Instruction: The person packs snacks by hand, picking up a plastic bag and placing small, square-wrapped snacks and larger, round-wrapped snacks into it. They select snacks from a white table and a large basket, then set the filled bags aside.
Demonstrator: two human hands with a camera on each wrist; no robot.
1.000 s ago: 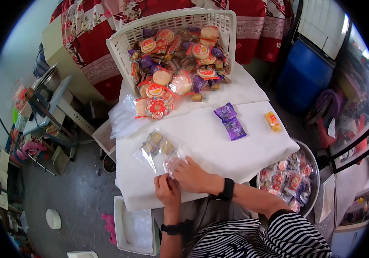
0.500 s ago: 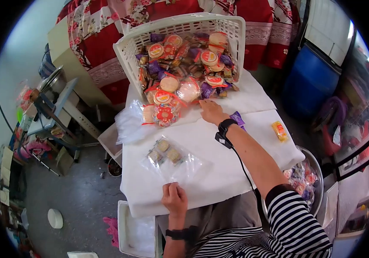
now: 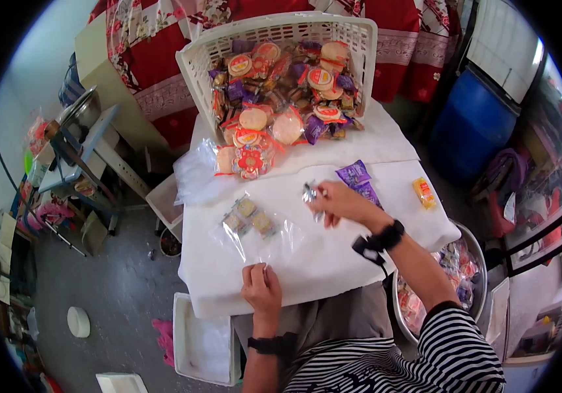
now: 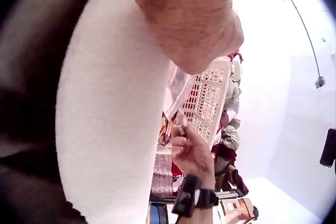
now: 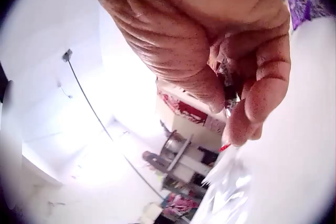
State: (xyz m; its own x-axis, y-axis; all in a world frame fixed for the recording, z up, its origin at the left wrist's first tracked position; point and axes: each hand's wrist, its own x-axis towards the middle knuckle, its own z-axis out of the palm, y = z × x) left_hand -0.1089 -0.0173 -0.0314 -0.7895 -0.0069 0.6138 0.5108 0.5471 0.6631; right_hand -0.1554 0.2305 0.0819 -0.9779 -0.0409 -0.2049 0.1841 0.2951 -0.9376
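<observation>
The left hand (image 3: 262, 288) pinches the near edge of a clear plastic bag (image 3: 273, 246) lying on the white-covered table. Inside the bag sit several small yellowish wrapped snacks (image 3: 262, 224). Over the table, to the right of the bag, the right hand (image 3: 345, 204) holds a small snack in a shiny wrapper (image 3: 309, 194) between thumb and fingers. In the right wrist view, the curled fingers (image 5: 268, 85) mostly hide that snack. Two purple packets (image 3: 353, 173) lie just beyond the right hand, and a yellow packet (image 3: 424, 193) is farther right.
A tipped white basket (image 3: 196, 72) full of wrapped snacks stands at the back. Empty clear bags (image 3: 192, 180) are stacked at the table's left edge. A metal basin (image 3: 481, 262) of filled bags stands at lower right, and a white box (image 3: 183, 347) at lower left.
The right hand left the bag, reached to the front of the basket, and came back toward the bag holding a small wrapped snack. The left hand stays at the bag's edge.
</observation>
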